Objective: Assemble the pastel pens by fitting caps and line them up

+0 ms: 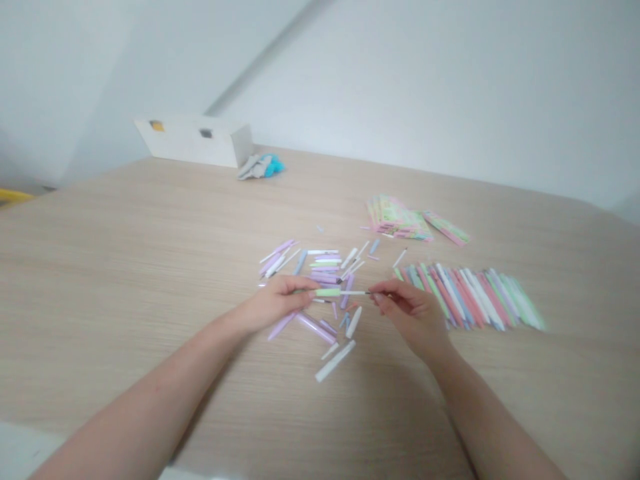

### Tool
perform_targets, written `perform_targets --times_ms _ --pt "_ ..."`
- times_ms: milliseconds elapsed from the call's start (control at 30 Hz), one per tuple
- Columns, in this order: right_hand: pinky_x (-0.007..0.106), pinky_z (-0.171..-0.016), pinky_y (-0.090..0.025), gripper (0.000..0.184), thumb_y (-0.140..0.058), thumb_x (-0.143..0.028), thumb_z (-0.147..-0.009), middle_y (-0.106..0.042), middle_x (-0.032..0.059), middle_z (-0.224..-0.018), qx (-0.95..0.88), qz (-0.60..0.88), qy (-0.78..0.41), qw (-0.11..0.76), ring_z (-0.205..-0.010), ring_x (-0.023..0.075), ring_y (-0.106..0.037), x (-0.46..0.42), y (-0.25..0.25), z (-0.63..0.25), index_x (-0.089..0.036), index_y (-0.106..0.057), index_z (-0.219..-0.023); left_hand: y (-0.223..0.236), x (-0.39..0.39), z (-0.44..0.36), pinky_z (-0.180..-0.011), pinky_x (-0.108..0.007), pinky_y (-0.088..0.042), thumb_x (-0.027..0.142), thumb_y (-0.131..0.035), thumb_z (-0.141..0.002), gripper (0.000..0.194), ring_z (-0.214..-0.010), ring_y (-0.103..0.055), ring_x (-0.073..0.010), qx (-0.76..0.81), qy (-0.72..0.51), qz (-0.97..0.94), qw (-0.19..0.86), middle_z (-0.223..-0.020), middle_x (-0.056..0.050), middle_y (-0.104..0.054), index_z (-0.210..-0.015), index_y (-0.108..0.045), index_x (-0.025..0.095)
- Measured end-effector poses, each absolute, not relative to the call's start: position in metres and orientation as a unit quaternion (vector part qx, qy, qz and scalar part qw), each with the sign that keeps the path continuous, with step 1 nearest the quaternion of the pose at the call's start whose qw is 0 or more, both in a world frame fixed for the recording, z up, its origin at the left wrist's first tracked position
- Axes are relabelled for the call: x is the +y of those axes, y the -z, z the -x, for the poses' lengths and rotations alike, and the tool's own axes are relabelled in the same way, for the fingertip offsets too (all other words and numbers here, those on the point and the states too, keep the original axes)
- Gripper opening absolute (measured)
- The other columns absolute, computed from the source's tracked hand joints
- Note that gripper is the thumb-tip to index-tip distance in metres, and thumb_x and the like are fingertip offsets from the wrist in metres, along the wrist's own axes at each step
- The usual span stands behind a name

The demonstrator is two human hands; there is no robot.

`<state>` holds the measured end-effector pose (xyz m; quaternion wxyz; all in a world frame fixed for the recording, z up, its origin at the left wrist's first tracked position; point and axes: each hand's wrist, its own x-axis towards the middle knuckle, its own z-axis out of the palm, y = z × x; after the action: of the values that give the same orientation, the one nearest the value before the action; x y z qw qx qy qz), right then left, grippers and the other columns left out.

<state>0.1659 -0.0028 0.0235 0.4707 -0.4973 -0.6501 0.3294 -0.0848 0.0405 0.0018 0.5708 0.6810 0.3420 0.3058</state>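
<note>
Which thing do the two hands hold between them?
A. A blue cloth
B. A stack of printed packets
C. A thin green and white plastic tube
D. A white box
C. The left hand and the right hand pinch opposite ends of one thin green and white plastic tube.

Left hand and right hand pinching, forearms converging

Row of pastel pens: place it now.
In the head view, the row of pastel pens lies on the right of the table, just past the right hand, below the stack of printed cards.
</note>
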Motion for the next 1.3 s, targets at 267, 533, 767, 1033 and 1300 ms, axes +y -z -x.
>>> perform_targets --times_ms 267,533,767,1033,1300 --pt "0.029 -0.070 -0.054 0.010 -0.063 -0.024 -0.079 -0.071 0.0027 -0.078 -0.660 0.482 -0.341 0.464 -0.074 0.0169 -0.068 -0.001 -0.020 -0.165 -0.020 -0.065 -0.087 -0.008 0.039 0.084 -0.070 -0.023 -0.043 0.028 -0.057 -0.085 0.028 -0.081 -0.058 -0.0163 0.346 -0.283 -0.707 0.549 -0.095 -0.006 -0.070 -0.105 -0.069 0.014" --pt "0.026 -0.067 -0.054 0.006 -0.061 -0.024 -0.080 -0.072 0.0016 -0.073 -0.662 0.477 -0.374 0.441 -0.070 0.0152 -0.068 -0.003 -0.020 -0.162 -0.019 -0.065 -0.080 -0.006 0.039 0.084 -0.077 -0.027 -0.046 0.028 -0.057 -0.084 0.028 -0.086 -0.060 -0.0191 0.349 -0.269 -0.727 0.527 -0.100 -0.008 -0.070 -0.105 -0.069 0.012" --pt "0.027 -0.064 -0.055 0.008 -0.060 -0.025 -0.080 -0.072 0.0025 -0.071 -0.664 0.487 -0.363 0.436 -0.067 0.0156 -0.068 -0.002 -0.021 -0.161 -0.019 -0.066 -0.080 -0.006 0.041 0.085 -0.079 -0.028 -0.045 0.029 -0.057 -0.084 0.026 -0.087 -0.060 -0.0193 0.342 -0.266 -0.730 0.529 -0.099 -0.008 -0.070 -0.101 -0.070 0.014" --pt "0.029 -0.062 -0.056 0.020 -0.062 -0.036 -0.080 -0.072 0.0028 -0.070 -0.626 0.472 -0.398 0.476 -0.066 0.0165 -0.069 0.002 -0.021 -0.153 -0.020 -0.061 -0.091 0.006 0.047 0.088 -0.056 -0.020 -0.036 0.032 -0.061 -0.081 0.026 -0.063 -0.049 -0.0112 0.338 -0.302 -0.662 0.596 -0.071 -0.002 -0.062 -0.096 -0.071 0.014" --pt "0.025 -0.054 -0.048 0.029 -0.045 -0.042 -0.089 -0.068 0.0027 -0.070 -0.580 0.473 -0.400 0.529 -0.059 0.0138 -0.062 0.022 -0.021 -0.156 -0.018 -0.061 -0.091 0.002 0.052 0.091 -0.046 -0.019 -0.023 0.037 -0.071 -0.071 0.032 -0.051 -0.039 -0.0065 0.379 -0.349 -0.534 0.671 -0.062 0.001 -0.052 -0.090 -0.069 0.012"
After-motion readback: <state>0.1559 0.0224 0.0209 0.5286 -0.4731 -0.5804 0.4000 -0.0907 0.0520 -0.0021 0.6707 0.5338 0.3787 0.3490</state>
